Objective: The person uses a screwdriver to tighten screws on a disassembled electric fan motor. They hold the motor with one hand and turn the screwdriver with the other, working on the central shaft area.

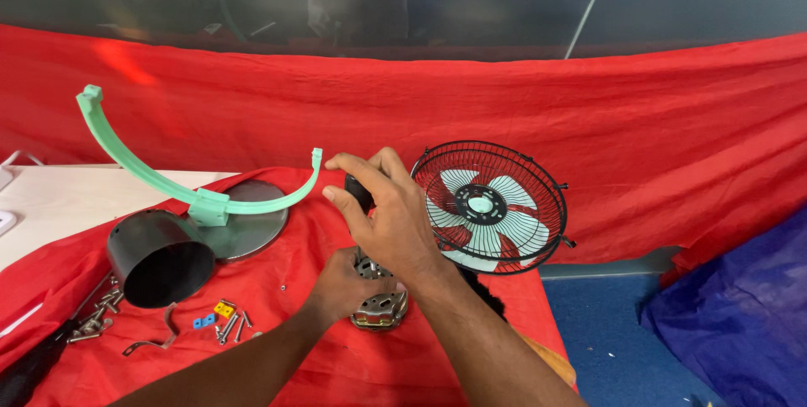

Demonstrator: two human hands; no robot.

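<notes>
The fan is apart: the motor (380,304) stands near the table's front edge, gripped by the left hand (340,285). The right hand (388,218) pinches a black knob (359,192) above it. Caged blades (487,207), green bracket (197,180), black housing (160,257) and screws (229,325) lie unmounted.

From my remote view, a green curved bracket (181,180) stood on a round metal base (252,226). A black cylinder (160,260) lay beside it, loose screws (229,323) nearby. A caged fan head (490,207) rested upright on the red-draped desk (311,356).
</notes>
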